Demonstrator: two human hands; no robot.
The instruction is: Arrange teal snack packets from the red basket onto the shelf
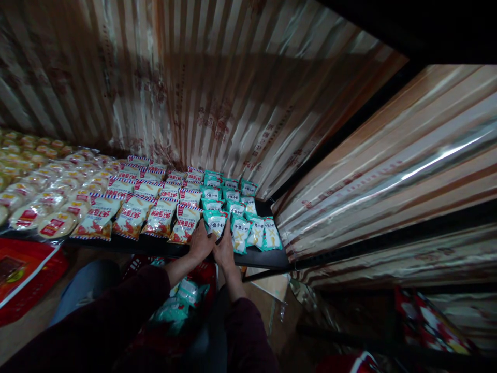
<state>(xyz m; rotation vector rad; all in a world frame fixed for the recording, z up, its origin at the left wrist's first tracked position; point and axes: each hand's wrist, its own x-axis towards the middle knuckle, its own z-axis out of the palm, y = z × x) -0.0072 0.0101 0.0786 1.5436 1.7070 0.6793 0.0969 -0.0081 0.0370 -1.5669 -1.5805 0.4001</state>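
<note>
Both my hands are at the front edge of a black shelf (254,257), at a small teal-and-white snack bag (216,223). My left hand (201,243) grips the bag's left side, close beside a red, white and blue striped snack bag (184,226). On the bag's right side is my right hand (224,249), its fingers closed on the edge. More teal bags (240,233) stand in rows to the right and behind. My fingertips are partly hidden by the hands themselves.
Round clear-wrapped packets (58,224) fill the shelf's left part. Below, between my legs, a red basket (134,263) holds loose teal bags (188,292). A red bag (23,274) stands at lower left. Striped sheeting (217,103) covers the back; a black frame post (345,127) rises at right.
</note>
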